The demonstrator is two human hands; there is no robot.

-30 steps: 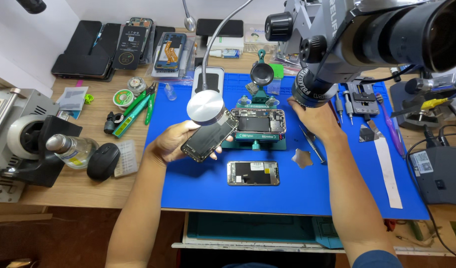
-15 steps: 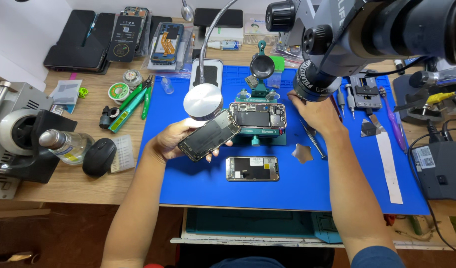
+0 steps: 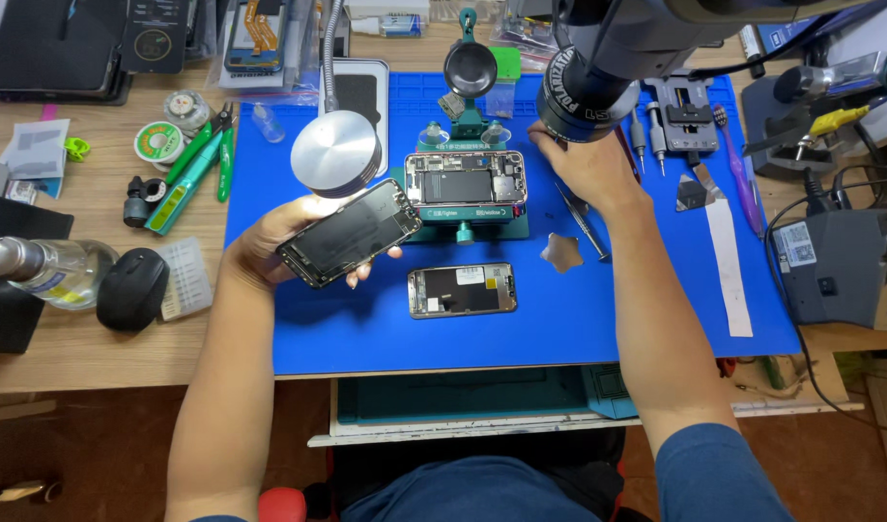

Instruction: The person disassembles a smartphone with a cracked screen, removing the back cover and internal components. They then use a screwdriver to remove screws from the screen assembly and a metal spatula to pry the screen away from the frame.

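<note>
My left hand [image 3: 270,242] holds a detached phone screen panel [image 3: 352,232], tilted, just left of a green clamp fixture [image 3: 468,224]. In that fixture sits an opened phone body [image 3: 465,179] with its insides showing. My right hand [image 3: 584,164] rests on the blue mat [image 3: 559,319] to the right of the fixture, under a black microscope head [image 3: 584,92]; its fingers are partly hidden, so whether it grips anything is unclear. A second flat phone panel [image 3: 462,290] lies on the mat in front of the fixture.
A round silver lamp head [image 3: 335,155] on a gooseneck hangs near my left hand. Tweezers [image 3: 584,224] and a metal pick [image 3: 562,251] lie right of the fixture. Green pliers [image 3: 187,174], a glass bottle [image 3: 47,266] and a black mouse [image 3: 132,288] sit left; a grey station [image 3: 840,266] right.
The view has tilted down and closed in. My left hand still holds the screen panel in about the same place, and my right hand stays beside the fixture.
</note>
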